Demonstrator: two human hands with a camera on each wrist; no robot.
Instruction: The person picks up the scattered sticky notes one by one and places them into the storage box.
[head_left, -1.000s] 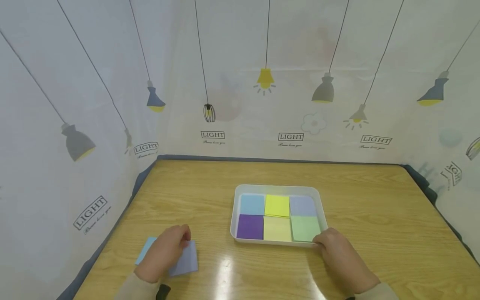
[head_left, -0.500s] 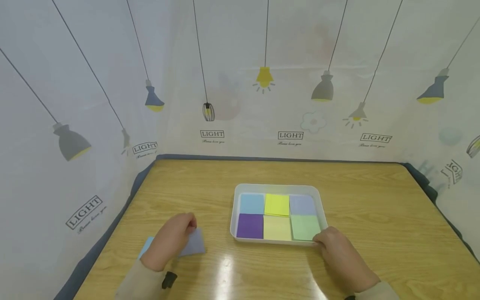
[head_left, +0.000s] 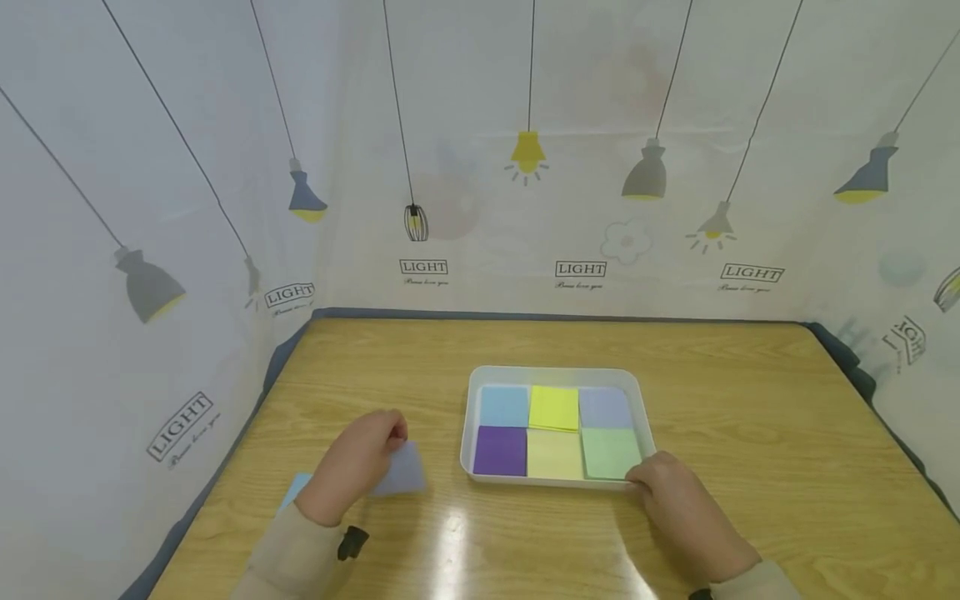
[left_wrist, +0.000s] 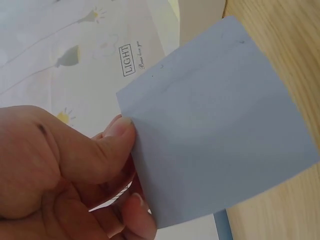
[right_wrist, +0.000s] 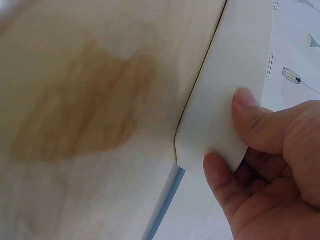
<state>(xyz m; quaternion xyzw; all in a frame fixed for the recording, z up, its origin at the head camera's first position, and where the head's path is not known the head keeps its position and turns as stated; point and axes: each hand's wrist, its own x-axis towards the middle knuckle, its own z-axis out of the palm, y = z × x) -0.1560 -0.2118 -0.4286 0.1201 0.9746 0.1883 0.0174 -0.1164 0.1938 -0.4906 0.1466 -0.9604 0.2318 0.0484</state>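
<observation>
Between its thumb and fingers my left hand [head_left: 354, 458] pinches a lavender sticky note [head_left: 402, 472] by one edge, left of the tray. Close up in the left wrist view, the note [left_wrist: 215, 125] is a plain square, raised above the wood. My right hand [head_left: 686, 512] grips the near right corner of a shallow white tray [head_left: 555, 377]; in the right wrist view its thumb lies on the tray's wall [right_wrist: 225, 75]. Inside the tray, two rows hold light blue [head_left: 504, 407], bright yellow [head_left: 554, 407], lavender [head_left: 606, 407], purple [head_left: 500, 451], pale yellow [head_left: 554, 455] and green [head_left: 611, 454] notes.
A light blue note [head_left: 293, 490] lies on the wooden table [head_left: 735, 392] at the left, partly hidden behind my left forearm. Pale curtains [head_left: 480, 100] printed with lamps stand round the table's back and sides.
My left hand has lifted the lavender note and carried it right and away from me, toward the tray. The light blue note stays behind. My right hand keeps its grip on the tray.
</observation>
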